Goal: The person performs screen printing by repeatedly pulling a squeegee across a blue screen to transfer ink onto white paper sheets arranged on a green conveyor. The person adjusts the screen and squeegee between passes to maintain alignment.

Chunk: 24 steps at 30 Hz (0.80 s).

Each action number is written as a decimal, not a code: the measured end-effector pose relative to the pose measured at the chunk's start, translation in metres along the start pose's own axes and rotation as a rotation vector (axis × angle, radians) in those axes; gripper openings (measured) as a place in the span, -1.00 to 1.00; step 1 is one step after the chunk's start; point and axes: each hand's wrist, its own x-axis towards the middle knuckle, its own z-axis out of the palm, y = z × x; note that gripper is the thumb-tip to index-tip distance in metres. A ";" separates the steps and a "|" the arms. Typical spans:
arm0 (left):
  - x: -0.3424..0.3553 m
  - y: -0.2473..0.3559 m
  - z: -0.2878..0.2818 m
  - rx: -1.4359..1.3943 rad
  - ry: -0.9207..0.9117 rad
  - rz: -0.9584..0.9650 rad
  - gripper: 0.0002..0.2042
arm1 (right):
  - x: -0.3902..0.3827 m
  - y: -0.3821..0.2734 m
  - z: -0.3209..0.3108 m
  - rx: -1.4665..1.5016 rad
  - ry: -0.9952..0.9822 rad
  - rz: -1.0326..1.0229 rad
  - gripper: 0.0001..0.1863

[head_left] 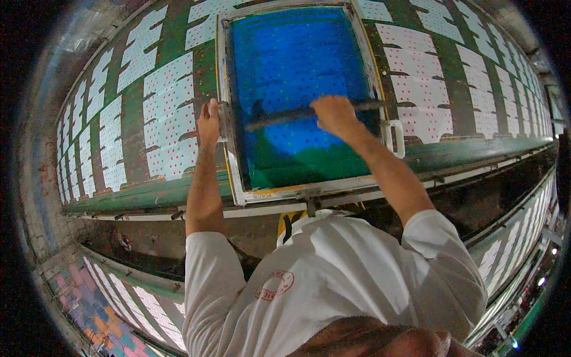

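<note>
A large screen-printing frame (231, 163) with blue mesh (297, 65) lies on the long green table ahead of me. Across the mesh, slightly tilted, rests a long dark squeegee (279, 119). My right hand (336, 116) is closed over its bar, right of the bar's middle. At the frame's left edge my left hand (208, 124) is closed round the side handle, which the hand mostly hides. The matching white handle (399, 140) on the right side has no hand on it. Green shows through the mesh near its lower edge.
White cut fabric pieces with coloured dots lie in rows left (169, 119) and right (416, 83) of the frame on the green table (205, 187). A rail (148, 217) runs along its near edge. Behind me stands another long table with pale pieces (151, 303).
</note>
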 end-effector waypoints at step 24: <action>0.009 -0.019 0.002 -0.091 -0.015 -0.082 -0.11 | 0.173 0.088 -0.044 -0.126 0.307 -0.063 -0.70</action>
